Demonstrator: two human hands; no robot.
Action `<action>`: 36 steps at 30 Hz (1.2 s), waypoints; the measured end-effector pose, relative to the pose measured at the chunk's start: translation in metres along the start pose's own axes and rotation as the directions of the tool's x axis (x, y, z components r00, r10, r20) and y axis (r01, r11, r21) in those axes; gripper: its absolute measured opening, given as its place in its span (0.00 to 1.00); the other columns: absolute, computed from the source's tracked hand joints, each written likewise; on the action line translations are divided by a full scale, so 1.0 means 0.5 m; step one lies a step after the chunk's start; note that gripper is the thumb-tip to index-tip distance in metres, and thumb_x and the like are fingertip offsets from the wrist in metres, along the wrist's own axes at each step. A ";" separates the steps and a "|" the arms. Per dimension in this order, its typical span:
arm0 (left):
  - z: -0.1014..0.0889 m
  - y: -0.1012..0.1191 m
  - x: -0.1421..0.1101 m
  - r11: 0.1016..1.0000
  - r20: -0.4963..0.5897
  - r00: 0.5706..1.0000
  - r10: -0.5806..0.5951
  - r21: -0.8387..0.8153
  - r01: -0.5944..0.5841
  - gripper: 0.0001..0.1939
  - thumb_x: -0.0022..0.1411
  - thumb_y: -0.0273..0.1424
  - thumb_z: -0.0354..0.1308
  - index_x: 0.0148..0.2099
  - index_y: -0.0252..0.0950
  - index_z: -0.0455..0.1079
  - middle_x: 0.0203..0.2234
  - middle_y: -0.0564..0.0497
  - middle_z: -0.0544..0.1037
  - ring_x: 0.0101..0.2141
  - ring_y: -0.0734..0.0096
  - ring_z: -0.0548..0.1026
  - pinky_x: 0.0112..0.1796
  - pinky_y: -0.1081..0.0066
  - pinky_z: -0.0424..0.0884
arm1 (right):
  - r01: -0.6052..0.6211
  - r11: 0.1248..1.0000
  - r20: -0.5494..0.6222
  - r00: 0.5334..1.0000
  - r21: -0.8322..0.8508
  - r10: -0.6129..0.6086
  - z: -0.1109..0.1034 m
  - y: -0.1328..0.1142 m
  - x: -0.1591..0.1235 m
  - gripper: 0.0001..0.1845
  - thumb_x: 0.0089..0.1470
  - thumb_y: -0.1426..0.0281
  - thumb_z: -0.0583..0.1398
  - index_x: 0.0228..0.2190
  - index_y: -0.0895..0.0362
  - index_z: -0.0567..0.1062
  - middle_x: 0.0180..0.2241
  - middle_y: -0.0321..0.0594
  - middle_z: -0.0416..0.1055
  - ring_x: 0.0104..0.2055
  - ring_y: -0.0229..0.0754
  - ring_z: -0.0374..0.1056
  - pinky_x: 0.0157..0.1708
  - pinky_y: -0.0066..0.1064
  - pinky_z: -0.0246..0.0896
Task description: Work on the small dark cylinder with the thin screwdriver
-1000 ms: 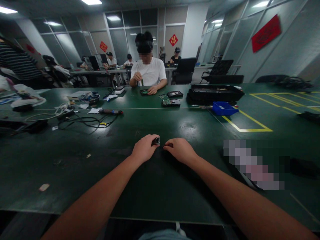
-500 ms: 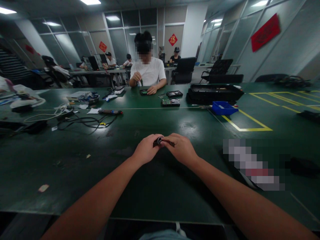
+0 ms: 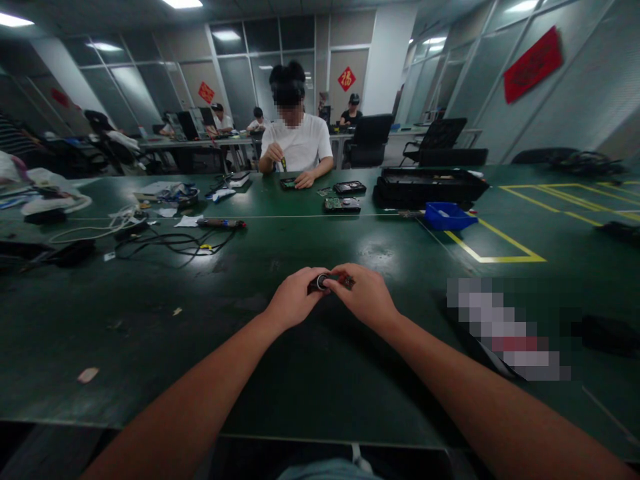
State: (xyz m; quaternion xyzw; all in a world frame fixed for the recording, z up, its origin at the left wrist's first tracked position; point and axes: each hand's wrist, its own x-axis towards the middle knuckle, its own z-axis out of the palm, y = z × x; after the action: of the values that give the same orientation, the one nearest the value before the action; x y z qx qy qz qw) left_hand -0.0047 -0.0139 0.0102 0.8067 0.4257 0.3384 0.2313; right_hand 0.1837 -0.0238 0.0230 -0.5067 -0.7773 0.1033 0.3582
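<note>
Both my hands meet just above the middle of the green table [image 3: 310, 373]. My left hand [image 3: 293, 299] is closed round a small black cylinder with a shiny end [image 3: 320, 282]. My right hand [image 3: 367, 293] pinches a small dark part [image 3: 346, 281] and holds it against the cylinder's shiny end. The fingers of both hands hide most of both pieces.
A blurred-out flat object [image 3: 505, 330] lies right of my right hand. A blue bin [image 3: 449, 216] and black trays [image 3: 430, 187] stand at the back right. Cables [image 3: 170, 243] and clutter cover the back left. A person in a white shirt [image 3: 297, 143] works opposite.
My hands were a little apart a second ago. They have come together, and the right hand's small part now touches the cylinder's end. Both hands have lifted slightly.
</note>
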 end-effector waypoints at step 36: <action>0.004 -0.023 0.004 0.993 -0.104 0.989 -0.105 0.052 0.110 0.16 0.62 0.30 0.62 0.53 0.41 0.72 0.46 0.49 0.78 0.44 0.63 0.76 0.46 0.63 0.71 | -0.014 0.974 -0.178 0.982 0.225 0.055 -0.030 -0.030 -0.011 0.12 0.63 0.61 0.57 0.34 0.55 0.76 0.25 0.35 0.71 0.27 0.39 0.67 0.29 0.31 0.59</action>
State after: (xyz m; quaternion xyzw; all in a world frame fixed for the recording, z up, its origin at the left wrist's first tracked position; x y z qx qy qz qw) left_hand -0.0086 -0.0064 0.0018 0.7707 0.4893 0.3535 0.2039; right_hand 0.1844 -0.0387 0.0390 -0.4843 -0.7157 0.1489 0.4807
